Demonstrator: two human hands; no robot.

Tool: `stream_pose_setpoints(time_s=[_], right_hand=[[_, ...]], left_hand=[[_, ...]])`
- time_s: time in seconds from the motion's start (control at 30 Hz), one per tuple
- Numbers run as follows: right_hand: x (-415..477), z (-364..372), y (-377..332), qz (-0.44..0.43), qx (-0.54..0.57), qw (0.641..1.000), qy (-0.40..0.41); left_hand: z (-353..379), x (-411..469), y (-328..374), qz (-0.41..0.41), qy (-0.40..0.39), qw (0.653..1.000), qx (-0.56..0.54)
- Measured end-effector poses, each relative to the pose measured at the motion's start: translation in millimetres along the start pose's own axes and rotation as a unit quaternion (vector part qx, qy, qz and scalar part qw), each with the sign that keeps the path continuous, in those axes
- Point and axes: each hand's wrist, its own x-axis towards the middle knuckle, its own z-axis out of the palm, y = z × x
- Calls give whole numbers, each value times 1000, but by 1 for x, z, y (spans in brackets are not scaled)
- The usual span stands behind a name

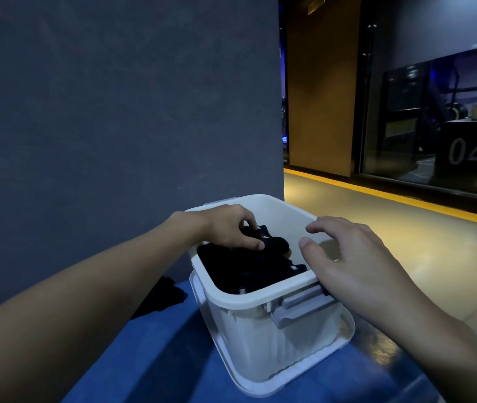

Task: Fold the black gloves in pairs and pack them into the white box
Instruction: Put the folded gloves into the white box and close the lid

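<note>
A white box (249,299) stands on a blue surface, on top of its own white lid (304,370). Several folded black gloves (240,271) fill it nearly to the rim. My left hand (228,228) reaches over the far left rim and pinches a folded black glove pair (272,239) lying on top of the pile. My right hand (350,257) hovers over the box's right rim with fingers spread and relaxed, holding nothing. More black gloves (164,295) lie on the blue surface left of the box, partly hidden by my left forearm.
The blue table surface (156,353) ends close behind the box against a grey wall (115,112). A grey latch handle (298,308) sits on the box's near right side. To the right is a yellowish floor with a yellow stripe (391,196) and glass panels.
</note>
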Motion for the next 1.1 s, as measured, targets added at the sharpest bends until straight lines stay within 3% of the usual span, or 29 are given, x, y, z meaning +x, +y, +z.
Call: stream_pose_setpoints(time_s=[0.33, 0.67, 0.87, 1.1], right_hand=[[-4, -11, -17, -50, -77, 995, 46], [-35, 24, -108, -191, -9, 981, 37], [-71, 100, -188, -307, 23, 947, -92], [-96, 187, -254, -294, 63, 926, -228]], left_hand=[[-22, -62, 17, 21, 125, 988, -90], [-27, -227, -19, -28, 257, 955, -146], [-5, -335, -87, -143, 285, 938, -136], [22, -435, -151, -276, 303, 907, -95]])
